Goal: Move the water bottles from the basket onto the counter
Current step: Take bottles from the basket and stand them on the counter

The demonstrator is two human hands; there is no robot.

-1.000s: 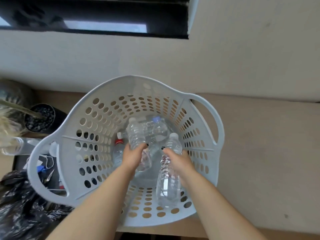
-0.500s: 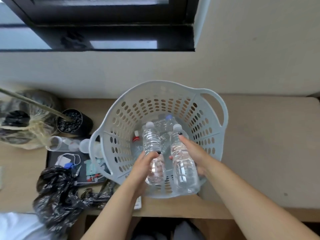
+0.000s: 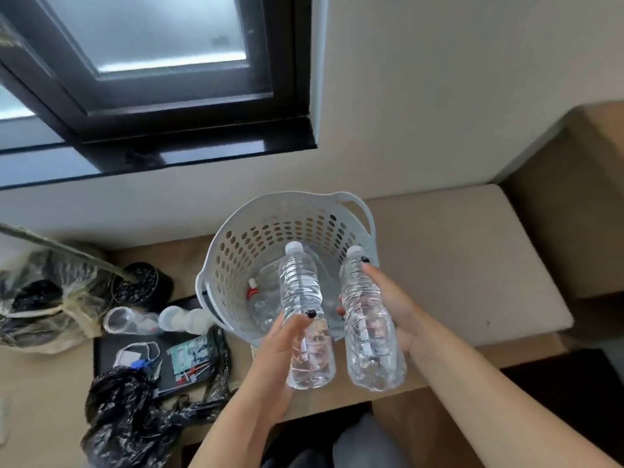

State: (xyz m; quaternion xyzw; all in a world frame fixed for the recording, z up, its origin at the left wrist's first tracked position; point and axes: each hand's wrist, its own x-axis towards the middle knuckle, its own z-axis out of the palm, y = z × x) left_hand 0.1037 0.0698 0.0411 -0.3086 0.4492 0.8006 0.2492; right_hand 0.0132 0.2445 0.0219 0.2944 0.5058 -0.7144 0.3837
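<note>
My left hand [image 3: 282,349] grips a clear water bottle [image 3: 302,298] with a white cap, held upright above the near rim of the white perforated basket [image 3: 236,251]. My right hand [image 3: 391,309] grips a second clear water bottle [image 3: 366,332], held just right of the first. Both bottles are lifted out of the basket. Inside the basket lie more clear bottles, one with a red cap [image 3: 251,292]. The basket stands on the beige counter [image 3: 456,265] against the wall.
Left of the basket lie a black plant pot [image 3: 138,285], clear plastic containers [image 3: 135,320], a black tray with small items [image 3: 162,359] and a crumpled black plastic bag [image 3: 128,410]. A dark-framed window [image 3: 162,89] is above. A raised tan block [image 3: 574,204] bounds the counter's right end.
Both hands have lifted their bottles up and out of the basket toward me. The view has pulled back and tilted up, showing more window and counter.
</note>
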